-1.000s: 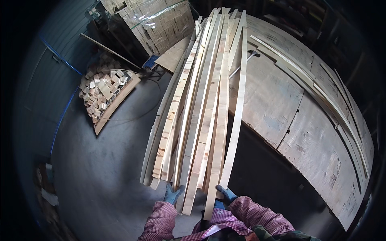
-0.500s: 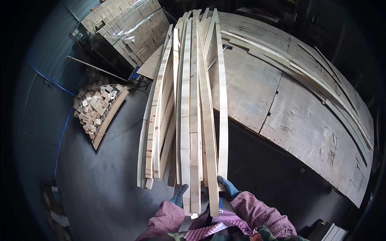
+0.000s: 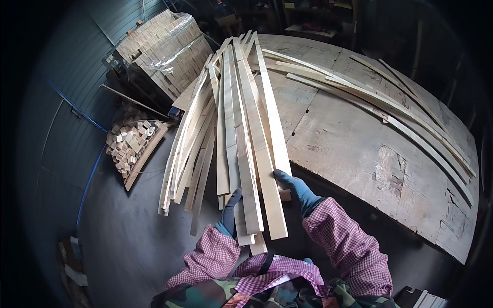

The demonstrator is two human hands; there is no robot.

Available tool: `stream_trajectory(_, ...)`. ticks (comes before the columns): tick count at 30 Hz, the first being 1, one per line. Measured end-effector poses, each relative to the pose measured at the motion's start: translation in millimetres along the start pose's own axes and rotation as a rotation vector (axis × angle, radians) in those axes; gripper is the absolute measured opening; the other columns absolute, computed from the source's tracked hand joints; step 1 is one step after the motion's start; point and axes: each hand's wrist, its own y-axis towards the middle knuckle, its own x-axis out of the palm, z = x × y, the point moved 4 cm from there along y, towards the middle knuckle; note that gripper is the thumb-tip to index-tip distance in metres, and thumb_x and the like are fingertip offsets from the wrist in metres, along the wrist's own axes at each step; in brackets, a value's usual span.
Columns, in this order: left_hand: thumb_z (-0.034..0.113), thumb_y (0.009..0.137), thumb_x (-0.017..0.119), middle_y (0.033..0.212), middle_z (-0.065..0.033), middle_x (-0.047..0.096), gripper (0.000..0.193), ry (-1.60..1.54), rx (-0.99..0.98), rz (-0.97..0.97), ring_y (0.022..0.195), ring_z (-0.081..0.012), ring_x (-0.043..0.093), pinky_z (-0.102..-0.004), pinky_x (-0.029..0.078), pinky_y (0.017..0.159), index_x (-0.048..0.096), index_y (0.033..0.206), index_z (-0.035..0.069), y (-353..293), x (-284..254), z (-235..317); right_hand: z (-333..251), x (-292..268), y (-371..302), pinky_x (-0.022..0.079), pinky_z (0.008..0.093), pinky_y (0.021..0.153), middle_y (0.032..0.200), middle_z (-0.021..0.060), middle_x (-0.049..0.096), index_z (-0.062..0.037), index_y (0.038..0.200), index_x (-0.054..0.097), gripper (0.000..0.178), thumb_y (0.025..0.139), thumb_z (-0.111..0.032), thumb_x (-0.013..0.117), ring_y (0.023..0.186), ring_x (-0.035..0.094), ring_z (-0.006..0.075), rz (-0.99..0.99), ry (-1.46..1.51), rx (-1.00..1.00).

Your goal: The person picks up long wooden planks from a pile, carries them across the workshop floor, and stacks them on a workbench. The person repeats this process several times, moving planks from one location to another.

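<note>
A bundle of long, pale wooden strips (image 3: 248, 149) stretches away from me, fanned out at its near end. My left hand (image 3: 229, 214), in a blue and dark glove, grips the bundle's left side near the close ends, thumb up along a strip. On the right side, my right hand (image 3: 298, 189) in a blue glove holds the outer strip, thumb on top and fingers hidden beneath. Several looser strips (image 3: 191, 154) spread to the left, outside my left hand, their near ends over the floor. The bundle's far ends lie by the far left end of the wooden table.
To the right stands the large worn plywood table (image 3: 339, 149), with more long strips (image 3: 390, 100) on it. A wrapped stack of wood pieces (image 3: 159, 49) stands at the back left. Below it, short wood blocks (image 3: 128, 146) are piled behind a board (image 3: 147, 156).
Both hands have moved up in the picture and a little apart, still holding the bundle. The strips' near ends have spread, the left ones swinging further left. The view has shifted too.
</note>
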Motion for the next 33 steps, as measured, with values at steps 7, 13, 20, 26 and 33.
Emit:
stream_trajectory(7,0.036,0.085,0.056,0.113,-0.0107,0.056,0.051,-0.032,-0.105,-0.023,0.101,-0.0251,0.057,-0.0397,0.046,0.089,0.043,0.126,0.009,34,95,-158,5,-165,-73,0.052,0.0366,0.073,0.104,0.0149,0.061,-0.0046,0.119,0.051,0.049,0.086,-0.041,0.052,0.081,0.062,0.0236,0.267,-0.124,0.248)
stream_trajectory(13,0.038,0.085,0.055,0.114,-0.0082,0.056,0.048,-0.032,-0.144,0.057,0.101,-0.0243,0.056,-0.0392,0.046,0.089,0.046,0.123,0.01,88,125,-232,-15,-221,-127,0.05,0.0389,0.076,0.101,0.0194,0.06,-0.0019,0.12,0.049,0.056,0.082,-0.043,0.054,0.083,0.06,0.0274,0.212,0.106,0.205)
stream_trajectory(20,0.027,0.09,0.046,0.113,-0.0069,0.056,0.033,-0.044,-0.114,0.064,0.11,-0.0179,0.049,-0.0318,0.037,0.098,0.056,0.113,0.005,146,164,-287,-67,-289,-151,0.048,0.0382,0.08,0.103,0.0159,0.06,-0.0022,0.118,0.051,0.059,0.073,-0.038,0.067,0.089,0.059,0.0265,0.247,0.075,0.16)
stream_trajectory(26,0.021,0.09,0.04,0.125,-0.0104,0.051,0.039,0.183,0.191,0.104,0.119,-0.0201,0.044,-0.0328,0.03,0.105,0.049,0.123,0.001,161,244,-298,-171,-319,-202,0.051,0.0299,0.071,0.093,0.011,0.062,-0.001,0.112,0.054,0.053,0.078,-0.041,0.062,0.079,0.061,0.0181,0.233,-0.221,0.031)
stream_trajectory(33,0.009,0.09,0.034,0.134,-0.0137,0.041,0.041,0.854,0.751,-0.403,0.127,-0.0223,0.035,-0.0312,0.029,0.105,0.039,0.129,-0.002,136,380,-414,-206,-464,-324,0.046,0.0317,0.079,0.099,0.011,0.059,0.0007,0.112,0.053,0.05,0.08,-0.037,0.058,0.087,0.057,0.0178,0.15,-0.237,-0.094)
